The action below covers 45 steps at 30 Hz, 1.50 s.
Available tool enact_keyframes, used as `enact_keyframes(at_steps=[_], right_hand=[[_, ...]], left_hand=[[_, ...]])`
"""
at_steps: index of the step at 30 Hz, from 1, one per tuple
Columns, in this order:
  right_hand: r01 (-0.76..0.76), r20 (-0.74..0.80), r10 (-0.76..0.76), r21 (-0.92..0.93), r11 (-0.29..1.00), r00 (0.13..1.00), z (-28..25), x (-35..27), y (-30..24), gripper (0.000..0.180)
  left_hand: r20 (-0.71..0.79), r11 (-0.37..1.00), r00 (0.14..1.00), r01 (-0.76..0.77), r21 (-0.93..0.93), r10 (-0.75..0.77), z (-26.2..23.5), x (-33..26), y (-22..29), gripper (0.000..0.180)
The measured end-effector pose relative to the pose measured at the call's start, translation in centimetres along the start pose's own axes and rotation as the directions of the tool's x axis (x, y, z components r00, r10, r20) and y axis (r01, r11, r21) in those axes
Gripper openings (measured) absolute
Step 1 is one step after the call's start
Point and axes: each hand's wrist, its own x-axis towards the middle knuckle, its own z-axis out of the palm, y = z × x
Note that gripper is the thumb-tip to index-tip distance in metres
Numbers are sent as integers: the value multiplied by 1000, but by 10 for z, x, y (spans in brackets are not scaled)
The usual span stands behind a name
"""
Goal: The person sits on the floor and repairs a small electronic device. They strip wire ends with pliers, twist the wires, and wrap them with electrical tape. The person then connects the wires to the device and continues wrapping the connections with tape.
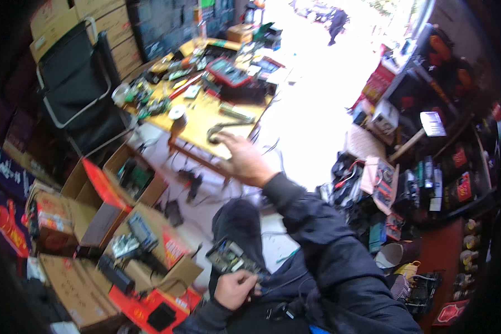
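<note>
My left hand (236,289) is low in the view, its fingers closed at the near edge of an electronic unit with a bare circuit board (228,257). The unit lies tilted over my lap, by my knee. My right hand (246,158) is stretched out over the near edge of the yellow table (197,125), fingers apart. Its fingertips are at a small black curved item (213,133), perhaps a cable or tool end; whether they touch it I cannot tell. A spool (177,113) stands left of that hand, and a metal-coloured strip (236,113) lies beyond it.
A red-framed multimeter (228,72) and piled boards and tools cover the table's far part. Open cardboard boxes (83,222) with electronics crowd the left, below a black chair (75,83). Cables lie on the floor. Shelves and loose parts (381,183) line the right.
</note>
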Motion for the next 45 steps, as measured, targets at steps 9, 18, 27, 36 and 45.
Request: enact_keyframes(at_steps=[9, 18, 27, 36, 45], right_hand=[[-56, -84, 44, -139, 989, 995, 57, 46, 36, 44], [-87, -221, 115, 134, 987, 968, 25, 0, 11, 19], [-423, 231, 577, 878, 223, 783, -61, -189, -25, 31], [-406, 148, 748, 897, 175, 647, -63, -375, -70, 36], [-323, 155, 763, 944, 74, 628, -68, -396, -113, 30]], left_hand=[[-1, 995, 1000, 17, -103, -17, 1, -8, 13, 23], [-3, 992, 999, -32, -125, 32, 4, -8, 4, 21], [45, 974, 996, -69, -216, 80, 12, -5, -14, 25], [149, 947, 981, -75, -313, 127, 28, -35, -32, 64], [8, 990, 996, -93, 107, 93, 26, -67, 21, 39]])
